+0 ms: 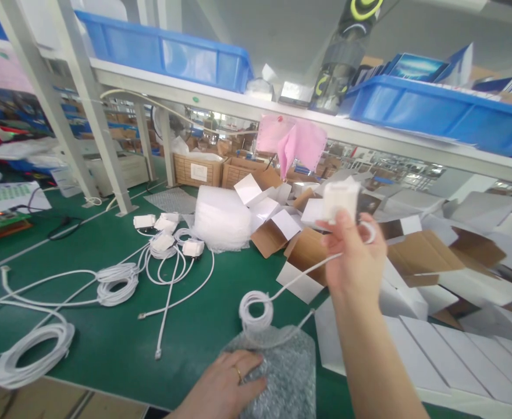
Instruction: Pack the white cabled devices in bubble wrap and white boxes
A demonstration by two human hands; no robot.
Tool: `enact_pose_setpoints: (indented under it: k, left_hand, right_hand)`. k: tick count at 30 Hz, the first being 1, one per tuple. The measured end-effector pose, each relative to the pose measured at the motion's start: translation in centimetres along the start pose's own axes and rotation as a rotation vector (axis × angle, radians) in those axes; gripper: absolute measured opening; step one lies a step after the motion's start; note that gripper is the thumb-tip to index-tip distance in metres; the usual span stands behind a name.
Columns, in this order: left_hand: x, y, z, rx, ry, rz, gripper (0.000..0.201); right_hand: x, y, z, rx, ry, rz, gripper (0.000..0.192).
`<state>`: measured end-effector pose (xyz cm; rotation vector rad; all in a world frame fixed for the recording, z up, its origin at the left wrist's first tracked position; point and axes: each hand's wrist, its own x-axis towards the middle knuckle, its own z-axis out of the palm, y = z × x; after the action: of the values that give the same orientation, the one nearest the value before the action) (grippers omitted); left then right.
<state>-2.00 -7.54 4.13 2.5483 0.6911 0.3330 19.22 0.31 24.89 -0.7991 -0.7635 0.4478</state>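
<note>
While the right hand (355,256) is raised above the right half of the bench, its fingers are closed around a white power adapter (341,199), which stands upright out of the top of the fist. A white cable (300,277) runs from that hand down and to the left, ending in a small coil (256,311) that hangs just over a bubble-wrap bag (284,372). The left hand (225,384) lies flat and open on the near left part of this bag, palm down, a ring showing on one finger; it grips nothing. The bag rests on the green bench mat (186,343) at the near edge.

To the right of the bag lie flat white cartons (452,361), and beyond the raised hand is a loose heap of half-open boxes (282,233), brown inside and white outside. Left of that heap stands a stack of clear bubble wrap (221,218). Further left, several more white adapters (164,230) with loose cords are spread over the mat, and two larger cable coils (117,283) lie near the left edge, one of them close to the near corner. Above the far side runs a grey shelf (247,107) carrying blue plastic bins (160,52), with pink paper sheets (291,142) hanging from its edge.
</note>
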Motion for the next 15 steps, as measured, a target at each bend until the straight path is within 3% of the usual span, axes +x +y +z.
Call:
enact_pose_setpoints:
  k: [2, 4, 7, 9, 11, 13, 15]
  left_hand:
    - [-0.2, -0.5, -1.7, 0.016, -0.011, -0.098, 0.054]
    - [0.2, -1.3, -3.6, 0.072, 0.039, -0.223, 0.057]
    - [1.4, -2.7, -5.4, 0.204, 0.172, -0.419, 0.047]
    - [1.8, -3.2, -5.9, 0.249, 0.238, -0.474, 0.041]
    - [1.4, -2.9, -5.9, 0.221, 0.252, -0.412, 0.032]
    - [0.3, -1.8, -5.7, 0.123, 0.177, -0.266, 0.018]
    - [-1.0, -0.6, -5.5, 0.034, 0.07, -0.181, 0.019]
  right_hand:
    - [1.5, -3.3, 0.6, -0.023, 0.099, -0.196, 0.051]
    - [1.8, -5.9, 0.9, -0.107, 0.113, -0.334, 0.041]
    - [0.0, -6.9, 0.1, -0.332, 0.038, -0.374, 0.034]
    - [-2.2, -5.5, -1.3, -0.512, -0.148, -0.224, 0.039]
    - [-4.9, -3.0, -3.2, -0.628, -0.351, -0.029, 0.041]
    - [-7.5, -0.6, -5.1, -0.673, -0.411, 0.146, 0.038]
    - [-9.7, 1.1, -6.8, -0.673, -0.363, 0.318, 0.039]
